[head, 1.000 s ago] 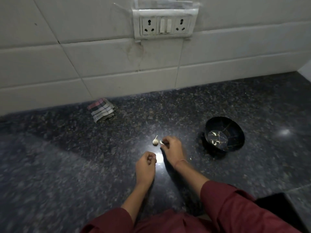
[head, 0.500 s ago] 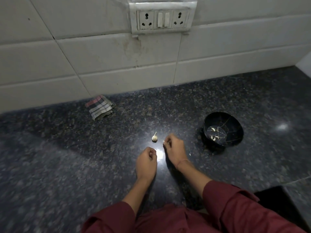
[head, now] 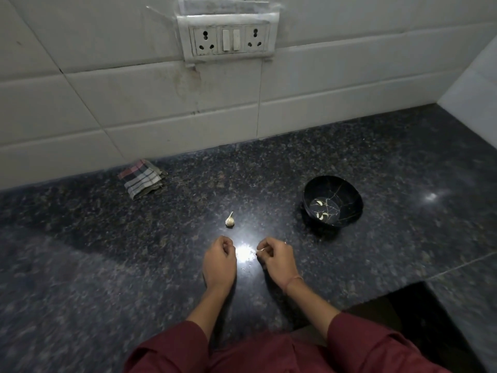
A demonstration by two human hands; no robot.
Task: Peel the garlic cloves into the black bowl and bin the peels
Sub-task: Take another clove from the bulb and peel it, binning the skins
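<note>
Right hand (head: 277, 258) fingers pinch small pale garlic piece (head: 261, 249) at centre frame, likely mid-peel. Left hand (head: 219, 261) fingers curled, contents unclear. Round black bowl (head: 347, 192) close right for drops.

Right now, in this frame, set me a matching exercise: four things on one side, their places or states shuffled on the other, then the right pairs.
Things:
1. black bowl
2. loose garlic
3. checked cloth
4. right hand

Places or states:
A. folded by the tiled wall, far left
B. pinches a small pale piece
C. holds a few peeled cloves
D. lies alone on the counter

Pairs: 1-C, 2-D, 3-A, 4-B.
</note>
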